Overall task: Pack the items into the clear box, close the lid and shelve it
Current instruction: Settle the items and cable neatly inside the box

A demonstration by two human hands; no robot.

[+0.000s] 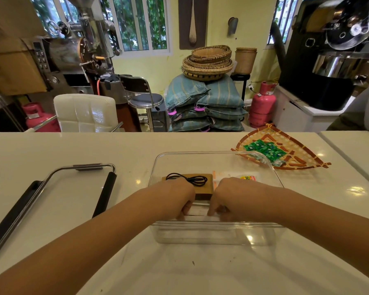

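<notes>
A: Clear box [216,231]?
B: Open, upright on the white counter, see-through walls w/ rounded corners. Both hands reach down inside it.
A: What's gripped?
B: Pale flat item [197,211], pinched between left hand [179,196] and right hand [232,196] near the box's front wall. Can't tell what it is.
A: Other contents?
B: Brown wooden block [202,186] just beyond the grip, black coiled cable [188,179] lying on top. White packet w/ yellow-red label [248,177] beyond the right hand.
A: Lid?
B: Clear lid [58,201], black latches, flat on the counter, well left of the grip.
A: Unpacked?
B: Green sachets [264,149] in a woven tray, far-right of the grip.
</notes>
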